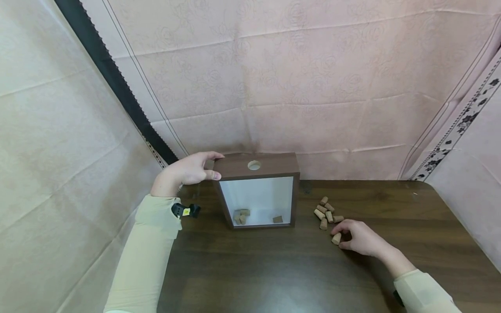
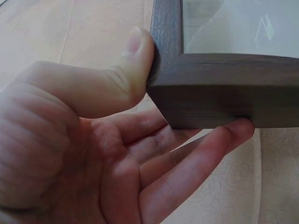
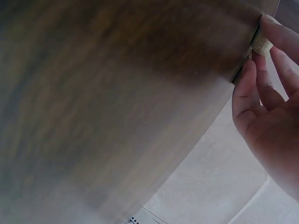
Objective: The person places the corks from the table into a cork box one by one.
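Note:
A brown wooden shadow box (image 1: 256,168) with a clear front stands upright on the table. Its top has a round hole (image 1: 254,165), and several corks (image 1: 277,219) lie at the bottom inside. My left hand (image 1: 192,169) grips the box's upper left corner; in the left wrist view the thumb presses on the frame (image 2: 224,70) and the fingers reach round the other side. My right hand (image 1: 362,238) is low over the table, pinching a cork (image 1: 336,238) between thumb and fingers. In the right wrist view that cork (image 3: 261,45) is partly hidden by the fingers.
A loose group of several corks (image 1: 322,208) lies on the dark wooden table (image 1: 250,269) between the box and my right hand. Pale patterned cloth (image 1: 313,87) hangs behind the table and at both sides. A black strap (image 1: 185,211) is on my left wrist.

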The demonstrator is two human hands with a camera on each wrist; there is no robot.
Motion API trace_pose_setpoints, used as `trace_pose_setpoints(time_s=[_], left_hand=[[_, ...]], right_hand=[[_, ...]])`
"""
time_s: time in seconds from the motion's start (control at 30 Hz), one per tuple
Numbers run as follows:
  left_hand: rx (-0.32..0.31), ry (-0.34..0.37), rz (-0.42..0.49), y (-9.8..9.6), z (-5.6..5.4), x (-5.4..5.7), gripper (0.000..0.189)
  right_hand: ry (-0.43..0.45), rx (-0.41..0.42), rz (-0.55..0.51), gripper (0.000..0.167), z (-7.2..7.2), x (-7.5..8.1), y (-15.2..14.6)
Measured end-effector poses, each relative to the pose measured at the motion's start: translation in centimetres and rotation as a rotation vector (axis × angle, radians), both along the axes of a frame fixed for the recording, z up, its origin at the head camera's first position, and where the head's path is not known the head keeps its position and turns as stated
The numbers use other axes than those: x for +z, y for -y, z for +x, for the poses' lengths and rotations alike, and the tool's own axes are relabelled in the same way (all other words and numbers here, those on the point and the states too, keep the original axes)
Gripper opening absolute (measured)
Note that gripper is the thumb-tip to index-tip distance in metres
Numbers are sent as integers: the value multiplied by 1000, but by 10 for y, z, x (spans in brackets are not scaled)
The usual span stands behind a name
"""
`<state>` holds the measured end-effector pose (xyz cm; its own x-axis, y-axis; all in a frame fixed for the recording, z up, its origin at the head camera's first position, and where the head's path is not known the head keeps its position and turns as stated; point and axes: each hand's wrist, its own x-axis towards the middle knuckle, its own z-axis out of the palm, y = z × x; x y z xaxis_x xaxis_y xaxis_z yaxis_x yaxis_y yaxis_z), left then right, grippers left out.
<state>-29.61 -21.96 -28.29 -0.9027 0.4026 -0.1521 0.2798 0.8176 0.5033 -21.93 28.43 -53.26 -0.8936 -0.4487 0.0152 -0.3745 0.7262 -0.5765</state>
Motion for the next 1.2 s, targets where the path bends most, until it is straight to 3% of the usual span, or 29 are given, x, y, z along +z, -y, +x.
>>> trace_pose_setpoints(time_s=[0.33,0.73,1.2], left_hand=[[2,1,-11,-1,-1,0,66],[-4,-15,-8,-2,-2,4,66],[3,-9,-10,2,1,0,66]], right_hand=[[-18,39,3,27,-2,-2,1],[57,3,-1,18,-5,1,1],[77,2,-102,23,0,1,3]])
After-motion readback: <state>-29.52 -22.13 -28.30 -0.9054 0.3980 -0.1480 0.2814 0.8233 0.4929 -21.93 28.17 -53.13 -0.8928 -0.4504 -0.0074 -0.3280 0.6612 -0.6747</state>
